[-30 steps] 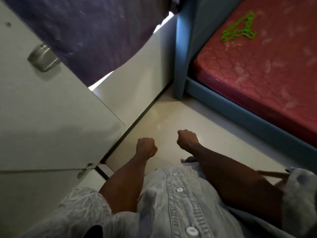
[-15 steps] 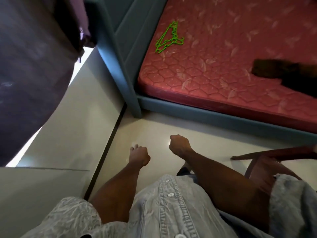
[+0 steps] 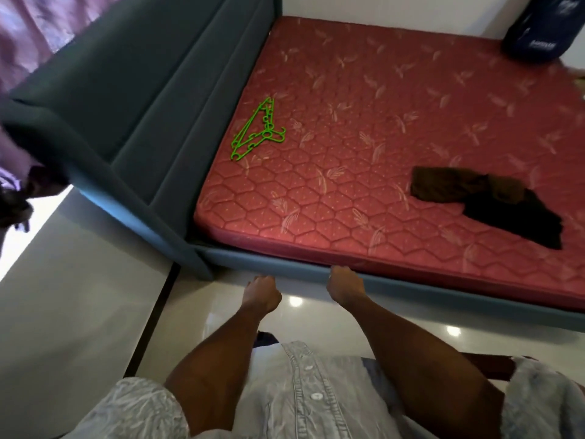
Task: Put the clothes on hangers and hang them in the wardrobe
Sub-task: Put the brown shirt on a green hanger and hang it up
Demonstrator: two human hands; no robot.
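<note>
Both forearms reach forward, left hand (image 3: 262, 293) and right hand (image 3: 343, 285) with fingers curled, holding nothing.

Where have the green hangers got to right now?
The green hangers lie on the red mattress, in its left part near the dark padded headboard, well left of the dark clothes and beyond both hands.

text: white print on dark blue bag (image 3: 538, 33) | legibility: too blurred to read

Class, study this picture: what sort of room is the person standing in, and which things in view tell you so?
Most likely a bedroom. A bare red quilted mattress lies in a blue-grey upholstered bed frame, green plastic hangers and dark clothes lie on it, and a curtain hangs behind the headboard.
</note>
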